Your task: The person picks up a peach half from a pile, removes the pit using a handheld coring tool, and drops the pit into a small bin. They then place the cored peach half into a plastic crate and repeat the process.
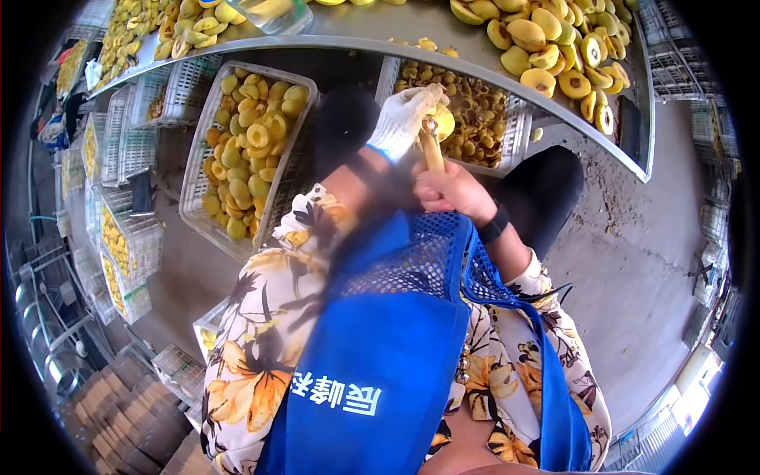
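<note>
My left hand (pixel 404 119), in a white glove, is closed on a yellow peach half (pixel 443 122) above a crate of brown peach pits (pixel 479 119). My bare right hand (pixel 455 191), with a dark band at the wrist, grips the wooden handle of a pitting tool (pixel 431 149). Its far end meets the peach half at the gloved fingers; the tip's shape cannot be made out. To the left of my left hand stands a white crate (pixel 192 190) full of pitted peach halves (pixel 241 162).
A metal table (pixel 443 59) runs across the top, its edge close beyond my hands. Cut peaches (pixel 546 47) are heaped on it at right. A clear container (pixel 281 14) stands on it. Stacked crates (pixel 131 245) line the left; my knees flank the pit crate.
</note>
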Demonstrator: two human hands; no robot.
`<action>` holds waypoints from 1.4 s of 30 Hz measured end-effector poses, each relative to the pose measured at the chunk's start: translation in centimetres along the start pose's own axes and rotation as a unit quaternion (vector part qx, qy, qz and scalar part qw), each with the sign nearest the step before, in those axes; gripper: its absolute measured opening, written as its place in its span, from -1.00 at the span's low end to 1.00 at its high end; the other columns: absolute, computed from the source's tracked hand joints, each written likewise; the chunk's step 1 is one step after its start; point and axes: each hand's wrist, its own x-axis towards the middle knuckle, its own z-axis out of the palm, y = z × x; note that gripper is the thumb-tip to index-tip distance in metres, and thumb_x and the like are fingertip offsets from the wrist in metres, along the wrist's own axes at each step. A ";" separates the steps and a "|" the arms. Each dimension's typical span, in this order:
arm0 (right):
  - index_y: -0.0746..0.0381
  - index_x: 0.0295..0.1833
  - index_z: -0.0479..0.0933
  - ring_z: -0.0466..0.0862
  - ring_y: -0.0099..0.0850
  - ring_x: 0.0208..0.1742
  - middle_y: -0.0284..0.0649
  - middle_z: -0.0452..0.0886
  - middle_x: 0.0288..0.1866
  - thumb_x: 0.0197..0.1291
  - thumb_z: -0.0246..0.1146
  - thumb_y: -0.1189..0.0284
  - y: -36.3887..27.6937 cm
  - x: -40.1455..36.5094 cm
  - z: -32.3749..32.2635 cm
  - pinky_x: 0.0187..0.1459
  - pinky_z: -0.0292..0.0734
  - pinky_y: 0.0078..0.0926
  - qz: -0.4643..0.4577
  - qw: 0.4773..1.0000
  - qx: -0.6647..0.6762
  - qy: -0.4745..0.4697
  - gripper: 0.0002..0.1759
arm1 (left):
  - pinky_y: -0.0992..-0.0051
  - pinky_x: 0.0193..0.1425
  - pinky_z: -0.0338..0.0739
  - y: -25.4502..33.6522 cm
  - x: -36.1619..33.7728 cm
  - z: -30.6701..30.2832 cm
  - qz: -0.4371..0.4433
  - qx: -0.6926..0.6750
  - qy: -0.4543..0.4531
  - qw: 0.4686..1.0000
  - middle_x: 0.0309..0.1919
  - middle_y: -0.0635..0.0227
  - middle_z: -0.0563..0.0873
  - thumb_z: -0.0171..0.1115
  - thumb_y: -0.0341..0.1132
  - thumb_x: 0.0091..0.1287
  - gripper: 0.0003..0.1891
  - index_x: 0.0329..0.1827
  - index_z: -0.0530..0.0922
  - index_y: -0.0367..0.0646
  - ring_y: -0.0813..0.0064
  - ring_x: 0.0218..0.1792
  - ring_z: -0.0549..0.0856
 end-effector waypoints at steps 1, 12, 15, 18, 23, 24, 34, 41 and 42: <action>0.22 -0.13 0.33 0.22 -0.71 -0.72 -0.40 0.31 -0.60 0.16 0.08 0.56 0.5 0.3 -0.2 -0.73 0.08 -0.77 -0.011 1.000 -0.021 0.016 -0.84 | 0.55 -0.38 0.56 -0.3 0.3 -0.2 -0.026 -0.055 -0.011 0.998 -0.40 0.30 0.66 0.17 -0.15 0.32 -0.71 -0.19 0.57 -0.25 0.53 -0.48 0.60; 0.34 -0.08 0.42 0.59 -0.40 -0.46 -0.09 0.56 -0.48 0.11 0.23 0.41 2.7 1.8 -0.6 -0.34 0.49 -0.41 -0.257 0.742 -0.542 0.299 -0.70 | 0.43 -0.25 0.64 -0.3 0.1 0.5 -0.070 -0.246 0.003 0.967 -0.32 0.19 0.66 0.25 -0.14 0.26 -0.69 -0.18 0.53 -0.25 0.31 -0.31 0.68; 0.31 -0.09 0.40 0.54 -0.42 -0.54 -0.11 0.53 -0.50 0.15 0.19 0.44 2.0 1.9 -1.0 -0.43 0.47 -0.43 -0.311 0.757 -0.520 0.244 -0.75 | 0.42 -0.23 0.64 0.9 -0.1 0.3 -0.053 -0.179 -0.052 0.981 -0.29 0.15 0.67 0.21 -0.15 0.29 -0.68 -0.15 0.52 -0.28 0.29 -0.30 0.68; 0.27 -0.11 0.35 0.43 -0.50 -0.65 -0.21 0.45 -0.56 0.17 0.13 0.49 0.1 0.4 0.8 -0.57 0.36 -0.52 -0.145 0.921 -0.322 0.162 -0.81 | 0.43 -0.28 0.63 1.3 0.4 -0.9 -0.064 -0.143 -0.115 0.981 -0.30 0.13 0.66 0.13 -0.15 0.34 -0.66 -0.08 0.50 -0.30 0.31 -0.37 0.67; 0.22 -0.14 0.28 0.21 -0.66 -0.73 -0.36 0.28 -0.60 0.19 0.03 0.55 -1.7 -2.1 3.6 -0.70 0.08 -0.69 -0.004 0.998 -0.044 0.054 -0.87 | 0.57 -0.47 0.52 1.4 -0.7 2.3 0.017 -0.026 0.032 0.999 -0.41 0.29 0.63 0.18 -0.20 0.29 -0.73 -0.22 0.59 -0.28 0.60 -0.54 0.56; 0.22 -0.15 0.29 0.19 -0.67 -0.73 -0.37 0.28 -0.59 0.20 0.02 0.55 -1.8 -2.5 3.5 -0.71 0.03 -0.71 0.003 0.999 -0.005 0.034 -0.89 | 0.59 -0.47 0.51 1.1 -0.7 2.4 0.046 -0.011 0.026 0.999 -0.41 0.32 0.63 0.17 -0.21 0.30 -0.74 -0.27 0.60 -0.28 0.65 -0.54 0.54; 0.29 -0.25 0.38 0.51 -0.58 -0.55 -0.30 0.52 -0.50 0.12 0.12 0.54 3.1 1.7 -1.2 -0.52 0.43 -0.60 -0.276 0.839 -0.423 0.205 -0.92 | 0.43 -0.55 0.52 0.0 0.4 1.2 -0.103 -0.164 -0.012 0.981 -0.47 0.19 0.64 0.12 -0.03 0.31 -0.66 -0.20 0.52 -0.17 0.28 -0.55 0.63; 0.36 -0.16 0.39 0.58 -0.43 -0.46 -0.06 0.57 -0.48 0.13 0.17 0.51 2.3 1.8 -0.6 -0.36 0.52 -0.38 -0.234 0.700 -0.587 0.332 -0.81 | 0.34 -0.49 0.57 -0.8 0.6 0.7 -0.111 -0.266 -0.001 0.958 -0.38 0.16 0.65 0.10 0.03 0.31 -0.60 -0.15 0.50 -0.18 0.17 -0.47 0.66; 0.35 -0.16 0.39 0.58 -0.43 -0.47 -0.09 0.57 -0.48 0.13 0.16 0.50 2.2 1.9 -0.7 -0.37 0.52 -0.38 -0.230 0.695 -0.598 0.328 -0.81 | 0.32 -0.46 0.58 -0.7 0.5 0.7 -0.105 -0.281 0.002 0.954 -0.36 0.16 0.65 0.10 0.04 0.32 -0.59 -0.13 0.50 -0.18 0.16 -0.45 0.67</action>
